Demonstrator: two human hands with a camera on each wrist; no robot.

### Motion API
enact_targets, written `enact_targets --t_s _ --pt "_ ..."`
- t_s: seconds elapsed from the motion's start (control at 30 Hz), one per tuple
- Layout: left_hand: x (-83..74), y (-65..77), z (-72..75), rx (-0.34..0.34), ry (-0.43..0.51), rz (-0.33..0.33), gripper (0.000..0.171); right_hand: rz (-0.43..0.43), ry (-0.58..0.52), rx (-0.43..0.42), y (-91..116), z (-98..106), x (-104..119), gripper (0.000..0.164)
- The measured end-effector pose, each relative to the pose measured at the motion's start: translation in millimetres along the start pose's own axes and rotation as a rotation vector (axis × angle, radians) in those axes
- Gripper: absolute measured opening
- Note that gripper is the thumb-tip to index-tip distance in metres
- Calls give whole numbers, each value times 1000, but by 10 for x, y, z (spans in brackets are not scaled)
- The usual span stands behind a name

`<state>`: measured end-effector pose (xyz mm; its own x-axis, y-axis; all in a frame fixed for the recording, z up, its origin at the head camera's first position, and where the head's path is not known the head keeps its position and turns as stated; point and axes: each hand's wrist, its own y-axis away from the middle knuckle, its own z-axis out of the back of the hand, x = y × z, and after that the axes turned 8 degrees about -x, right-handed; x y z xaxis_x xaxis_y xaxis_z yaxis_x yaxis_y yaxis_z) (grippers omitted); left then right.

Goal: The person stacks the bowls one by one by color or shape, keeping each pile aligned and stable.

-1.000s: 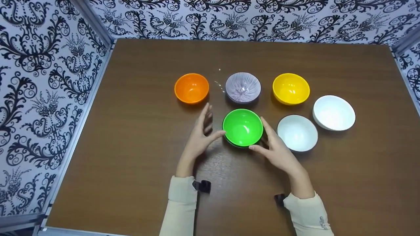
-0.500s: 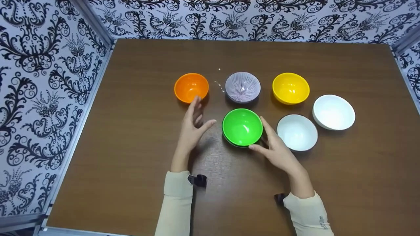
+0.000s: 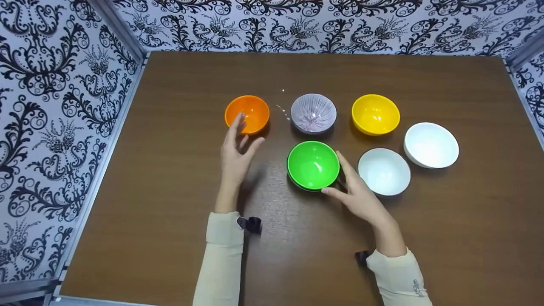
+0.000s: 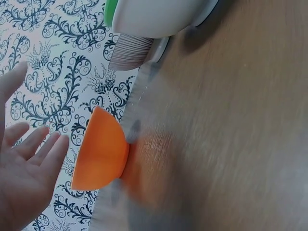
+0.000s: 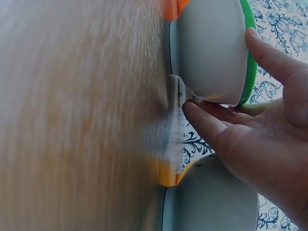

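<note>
Green bowl (image 3: 313, 165) is sitting mid-worktop (image 3: 170, 170); right hand (image 3: 361, 199) is holding its near-right side.
Right grip is cupping: thumb touching the green rim, fingers resting against the pale outer wall below it; cannot tell whether that wall belongs to a second bowl. Left hand (image 3: 235, 159) is hovering, its grip spread, fingertips overlapping the orange bowl (image 3: 256, 112) in the head view; left wrist view is showing a gap between them. Orange bowl, streaked lilac bowl (image 3: 313, 113) and yellow bowl (image 3: 375, 114) are standing in a row behind the green one. Nearer white bowl (image 3: 384, 172) is standing just beside the right hand, farther white bowl (image 3: 431, 145) beyond it to the right. White specks (image 3: 283, 111) are lying between orange and lilac.
</note>
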<state>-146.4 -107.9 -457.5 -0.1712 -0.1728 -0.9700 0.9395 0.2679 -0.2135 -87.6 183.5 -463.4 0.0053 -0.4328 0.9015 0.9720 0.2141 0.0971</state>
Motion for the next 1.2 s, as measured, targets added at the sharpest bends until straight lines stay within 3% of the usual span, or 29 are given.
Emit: enact_targets --t_s 0.17,0.4,0.73,1.2 --pt "22 -51 23 -114 61 -42 71 -1 4 -3 -1 -2 0 97" --pt "59 -127 58 -188 51 -56 71 -2 15 -1 6 6 -2 99" --pt "160 -206 89 -197 -35 -27 76 2 17 -1 6 8 -5 99" --pt "235 -278 94 -182 -11 107 82 23 44 -12 0 -2 -12 97"
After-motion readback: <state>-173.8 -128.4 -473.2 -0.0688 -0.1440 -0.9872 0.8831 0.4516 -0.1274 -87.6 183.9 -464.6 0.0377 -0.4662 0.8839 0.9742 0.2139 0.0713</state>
